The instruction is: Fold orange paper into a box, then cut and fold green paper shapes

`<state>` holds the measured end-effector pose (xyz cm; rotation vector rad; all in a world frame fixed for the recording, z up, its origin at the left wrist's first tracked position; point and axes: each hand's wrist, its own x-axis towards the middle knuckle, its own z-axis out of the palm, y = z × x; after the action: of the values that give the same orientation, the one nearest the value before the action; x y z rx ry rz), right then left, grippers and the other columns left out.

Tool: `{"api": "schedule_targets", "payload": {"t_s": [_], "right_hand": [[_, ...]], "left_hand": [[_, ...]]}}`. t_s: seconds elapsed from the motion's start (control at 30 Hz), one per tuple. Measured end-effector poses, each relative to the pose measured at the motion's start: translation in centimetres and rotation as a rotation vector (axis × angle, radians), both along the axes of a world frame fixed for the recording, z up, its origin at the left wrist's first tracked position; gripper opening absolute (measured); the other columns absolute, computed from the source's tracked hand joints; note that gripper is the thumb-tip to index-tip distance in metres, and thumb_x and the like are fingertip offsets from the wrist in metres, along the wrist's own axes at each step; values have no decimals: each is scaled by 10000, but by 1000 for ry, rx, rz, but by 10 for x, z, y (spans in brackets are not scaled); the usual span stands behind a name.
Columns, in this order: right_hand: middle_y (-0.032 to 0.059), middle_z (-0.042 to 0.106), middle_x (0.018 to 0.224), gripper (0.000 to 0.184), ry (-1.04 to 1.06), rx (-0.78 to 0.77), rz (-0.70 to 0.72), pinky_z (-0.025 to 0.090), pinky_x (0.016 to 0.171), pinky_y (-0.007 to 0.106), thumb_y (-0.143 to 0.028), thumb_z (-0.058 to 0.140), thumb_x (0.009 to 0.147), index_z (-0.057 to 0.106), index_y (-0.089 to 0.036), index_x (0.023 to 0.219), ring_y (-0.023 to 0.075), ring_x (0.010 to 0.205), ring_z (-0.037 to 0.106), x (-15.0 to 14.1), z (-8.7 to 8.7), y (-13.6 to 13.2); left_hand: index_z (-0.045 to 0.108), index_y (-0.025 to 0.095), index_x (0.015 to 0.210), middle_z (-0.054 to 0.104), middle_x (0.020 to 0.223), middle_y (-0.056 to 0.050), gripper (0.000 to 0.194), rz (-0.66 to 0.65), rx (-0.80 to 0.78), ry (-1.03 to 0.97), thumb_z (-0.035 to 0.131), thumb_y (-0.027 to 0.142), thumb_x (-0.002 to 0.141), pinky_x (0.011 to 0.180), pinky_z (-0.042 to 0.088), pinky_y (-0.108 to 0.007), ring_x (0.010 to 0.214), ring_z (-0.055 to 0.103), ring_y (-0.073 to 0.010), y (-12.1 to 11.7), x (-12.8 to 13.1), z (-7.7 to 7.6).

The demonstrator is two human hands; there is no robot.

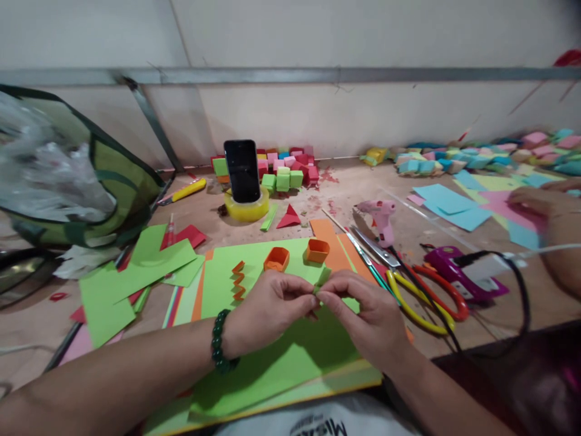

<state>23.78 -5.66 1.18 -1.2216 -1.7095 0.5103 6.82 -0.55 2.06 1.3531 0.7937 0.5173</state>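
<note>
A small green paper strip (pixel 322 277) is pinched between the fingertips of both my hands. My left hand (pixel 276 303), with a dark green bead bracelet (pixel 218 342) at the wrist, grips it from the left. My right hand (pixel 363 312) has thumb and forefinger closed on its other side. Both are above a stack of green paper sheets (pixel 281 369). Just beyond them stand two small open orange paper boxes, one (pixel 276 258) behind my left hand and another (pixel 317 250) to its right. A zigzag-folded orange paper strip (pixel 238 281) lies left of them.
Scissors with yellow and red handles (pixel 426 303), a pink glue gun (pixel 381 218) and a purple power strip (pixel 467 278) lie right. Behind, a phone (pixel 242 169) leans on yellow tape (pixel 247 207). Green scraps (pixel 149 272) lie left. Another person's hand (pixel 558 212) rests on paper at far right.
</note>
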Motion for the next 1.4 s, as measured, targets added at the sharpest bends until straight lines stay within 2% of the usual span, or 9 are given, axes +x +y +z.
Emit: {"api": "schedule_targets", "payload": {"t_s": [0.27, 0.4, 0.53, 0.7, 0.87, 1.03, 1.23, 1.33, 1.4], "right_hand": [[-4, 653, 715, 74, 50, -1, -62, 524, 592, 236, -180, 661, 803, 609, -216, 765, 126, 643, 631, -3, -4, -4], [-22, 632, 747, 226, 260, -43, -160, 559, 577, 227, -197, 716, 747, 548, -231, 894, 118, 614, 647, -8, -10, -5], [-36, 634, 722, 277, 326, -99, -173, 548, 572, 209, -194, 716, 743, 517, -239, 930, 111, 618, 648, -9, -9, -5], [-56, 615, 643, 265, 409, -217, -131, 495, 516, 183, -200, 717, 734, 509, -229, 895, 98, 577, 613, -7, -1, -3], [-66, 592, 649, 294, 466, -205, -128, 470, 520, 177, -188, 744, 709, 500, -227, 870, 85, 577, 593, -7, 0, -3], [-74, 586, 610, 307, 595, -331, -40, 455, 513, 172, -214, 758, 704, 518, -225, 895, 79, 554, 575, -1, -2, 2], [-26, 629, 694, 416, 640, -495, 35, 499, 596, 242, -309, 757, 705, 588, -201, 1069, 119, 629, 608, 6, -4, 9], [-13, 601, 688, 247, 511, -509, 36, 477, 571, 232, -351, 746, 711, 639, -168, 838, 114, 627, 574, 7, -7, 9], [-27, 550, 629, 232, 409, -479, 31, 429, 510, 204, -352, 713, 747, 603, -159, 680, 90, 571, 518, 6, -8, 8]], "left_hand": [[683, 117, 667, 657, 570, -13, 123, 21, 28, 29, 647, 214, 733, 537, 465, -178, 552, 630, -113, 0, 1, 4], [667, 111, 648, 636, 548, -6, 127, 35, -12, 42, 642, 204, 732, 515, 443, -160, 525, 612, -95, -1, 2, 5], [640, 116, 655, 610, 553, 8, 145, -10, -74, 57, 636, 231, 744, 515, 439, -155, 520, 603, -84, 0, 3, 2], [592, 124, 637, 579, 564, 15, 199, -40, -53, 73, 623, 287, 748, 477, 429, -160, 490, 575, -79, -1, 2, 0], [554, 140, 659, 542, 565, 39, 152, -23, 90, 86, 598, 255, 749, 457, 423, -164, 461, 508, -64, -1, 2, 0], [599, 119, 699, 611, 615, -4, 241, -121, -63, 28, 594, 343, 790, 528, 453, -164, 554, 596, -85, 1, 3, 2], [643, 107, 635, 636, 589, -14, 261, -63, -142, -22, 648, 344, 743, 537, 482, -176, 520, 601, -86, 3, 1, 2], [656, 104, 638, 638, 560, -10, 223, -45, -142, 6, 634, 295, 750, 524, 469, -157, 502, 593, -75, 4, 1, 3], [665, 103, 651, 640, 539, -9, 213, -47, -165, 24, 604, 270, 767, 506, 454, -144, 483, 585, -68, 4, 1, 4]]}}
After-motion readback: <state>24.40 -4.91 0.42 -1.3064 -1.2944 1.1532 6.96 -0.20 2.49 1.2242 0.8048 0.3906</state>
